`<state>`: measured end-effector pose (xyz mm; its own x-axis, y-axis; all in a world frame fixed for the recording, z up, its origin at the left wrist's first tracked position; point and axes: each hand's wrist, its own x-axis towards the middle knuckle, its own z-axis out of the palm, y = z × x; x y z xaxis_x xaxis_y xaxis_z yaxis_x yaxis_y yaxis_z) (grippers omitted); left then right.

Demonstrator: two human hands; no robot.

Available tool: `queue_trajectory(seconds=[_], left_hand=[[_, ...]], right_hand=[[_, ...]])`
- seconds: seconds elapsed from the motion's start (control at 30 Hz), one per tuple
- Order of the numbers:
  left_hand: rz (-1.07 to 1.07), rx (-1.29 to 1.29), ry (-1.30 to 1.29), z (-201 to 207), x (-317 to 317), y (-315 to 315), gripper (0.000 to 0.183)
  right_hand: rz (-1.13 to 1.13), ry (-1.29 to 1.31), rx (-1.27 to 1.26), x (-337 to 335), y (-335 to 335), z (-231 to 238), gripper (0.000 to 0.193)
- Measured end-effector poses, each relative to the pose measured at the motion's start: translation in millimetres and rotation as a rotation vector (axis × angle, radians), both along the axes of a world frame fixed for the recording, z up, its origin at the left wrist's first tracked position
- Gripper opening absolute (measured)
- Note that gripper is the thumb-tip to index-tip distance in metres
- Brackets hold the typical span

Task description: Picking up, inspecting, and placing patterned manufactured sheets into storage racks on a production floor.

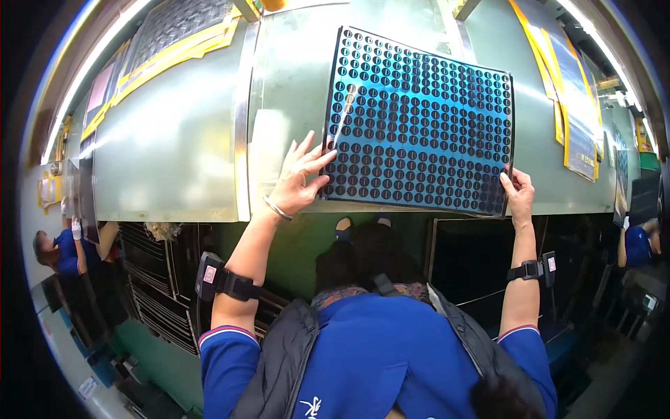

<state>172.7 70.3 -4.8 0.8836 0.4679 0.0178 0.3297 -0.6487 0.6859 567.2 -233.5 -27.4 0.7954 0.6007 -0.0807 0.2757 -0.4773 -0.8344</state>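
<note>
A blue, glossy sheet (pixel 419 116) with rows of black round discs, each with a short pale line, is over the table's front part, slightly askew. Its edges are dark. At the lower left edge of the sheet, my left hand (pixel 300 178) has its thumb and a fingertip on the border, the other fingers raised and spread. The lower right corner is pinched by my right hand (pixel 517 192), thumb on top and fingers partly hidden behind. Whether the sheet rests on the table or is lifted a little, I cannot tell.
The pale green table (pixel 167 146) has a metal strip (pixel 241 126) running away from me. Yellow-edged dark sheets lie at the far left (pixel 183 35) and far right (pixel 581 133). Dark racks (pixel 148 262) stand below. Other people work at the far left (pixel 68 251) and right (pixel 638 244).
</note>
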Motion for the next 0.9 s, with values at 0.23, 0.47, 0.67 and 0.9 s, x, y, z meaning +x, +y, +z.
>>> queue_trajectory(seconds=[0.23, 0.47, 0.67, 0.9], left_hand=[[-0.028, -0.157, 0.081, 3.3, -0.3, -2.4, 0.071], [-0.051, -0.158, 0.173, 6.7, 1.0, -0.5, 0.078], [-0.061, -0.196, 0.192, 7.2, -1.6, 1.3, 0.084], [-0.077, -0.204, 0.22, 8.6, -1.0, 1.0, 0.087]], right_hand=[[-0.011, 0.027, 0.086, -3.6, 4.1, 0.4, 0.028], [-0.004, 0.057, 0.097, 0.2, 3.3, 3.9, 0.028], [0.009, 0.068, 0.094, -2.7, 4.7, 6.7, 0.028], [0.002, 0.064, 0.08, -2.5, 1.5, 2.6, 0.029]])
